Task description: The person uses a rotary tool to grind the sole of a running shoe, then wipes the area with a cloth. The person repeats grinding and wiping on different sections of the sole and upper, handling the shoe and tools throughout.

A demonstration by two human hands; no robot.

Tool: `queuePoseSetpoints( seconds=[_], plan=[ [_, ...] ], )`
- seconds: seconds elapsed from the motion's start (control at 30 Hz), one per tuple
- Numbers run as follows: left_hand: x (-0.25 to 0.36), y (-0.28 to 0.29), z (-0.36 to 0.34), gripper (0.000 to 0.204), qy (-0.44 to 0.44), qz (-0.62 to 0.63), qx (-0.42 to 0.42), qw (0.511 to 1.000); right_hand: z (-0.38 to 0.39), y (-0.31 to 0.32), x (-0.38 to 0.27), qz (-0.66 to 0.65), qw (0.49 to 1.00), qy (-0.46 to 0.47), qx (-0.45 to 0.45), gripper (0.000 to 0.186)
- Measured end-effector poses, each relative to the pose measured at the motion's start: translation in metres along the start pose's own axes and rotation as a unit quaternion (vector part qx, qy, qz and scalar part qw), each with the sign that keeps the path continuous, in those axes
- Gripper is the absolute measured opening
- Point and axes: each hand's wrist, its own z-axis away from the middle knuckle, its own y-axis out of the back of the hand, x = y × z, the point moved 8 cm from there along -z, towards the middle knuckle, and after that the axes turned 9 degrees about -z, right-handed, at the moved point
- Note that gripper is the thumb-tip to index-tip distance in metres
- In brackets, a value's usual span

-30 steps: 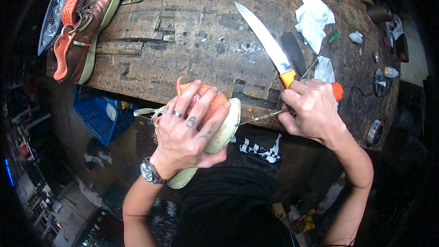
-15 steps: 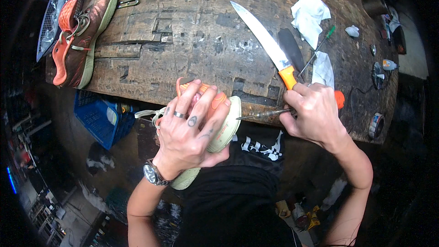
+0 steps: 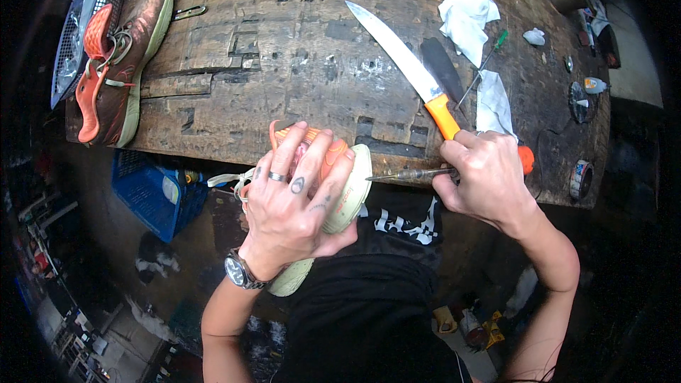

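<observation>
My left hand (image 3: 291, 206) is wrapped over a coral-and-pale-green sneaker (image 3: 357, 191) at the front edge of the bench, its sole side turned to the right. A white lace trails out beside the fingers. My right hand (image 3: 486, 177) is closed around an awl (image 3: 408, 175), its orange handle end (image 3: 526, 159) showing past the palm. The thin metal tip points left and reaches the sole edge; whether it pierces it I cannot tell. Just beyond this hand, a curved knife (image 3: 397, 50) with an orange handle lies on the bench.
The worn wooden bench (image 3: 284, 50) carries a brown-and-coral sneaker (image 3: 150, 21) at left, crumpled white paper (image 3: 468, 18), a green-handled thin tool (image 3: 486, 64), a tape roll (image 3: 582, 179) and a small bottle (image 3: 594, 85). A blue crate (image 3: 152, 198) stands below the left edge.
The bench and its things have shifted slightly left and upward in view, most at the right side. Both hands keep their grip, and the awl tip stays by the sole edge.
</observation>
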Motion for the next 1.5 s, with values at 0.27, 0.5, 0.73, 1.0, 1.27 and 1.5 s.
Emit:
queuePoseSetpoints(
  seconds=[0.27, 0.5, 0.73, 1.0, 1.27, 1.5],
  plan=[
    [0.0, 0.0, 0.001, 0.074, 0.004, 0.003, -0.002, 1.0, 0.001, 0.003, 0.0, 0.014, 1.0, -0.011, -0.003, 0.019],
    [0.0, -0.001, 0.001, 0.076, 0.002, 0.005, -0.004, 1.0, 0.009, 0.004, -0.009, 0.023, 0.999, -0.021, -0.013, 0.022],
    [0.001, 0.0, 0.001, 0.076, -0.002, 0.001, 0.001, 1.0, 0.01, 0.004, -0.009, 0.033, 0.999, -0.026, -0.005, 0.021],
    [0.002, 0.0, 0.001, 0.075, -0.001, -0.002, 0.002, 1.0, 0.017, 0.004, -0.015, 0.053, 0.998, -0.032, -0.029, 0.023],
    [0.003, 0.001, 0.0, 0.079, -0.005, 0.005, -0.005, 1.0, 0.016, 0.007, -0.019, 0.071, 0.996, -0.036, -0.041, 0.023],
    [0.003, 0.001, 0.0, 0.081, -0.008, 0.0, -0.008, 1.0, 0.017, 0.009, -0.023, 0.073, 0.995, -0.039, -0.051, 0.022]
  ],
)
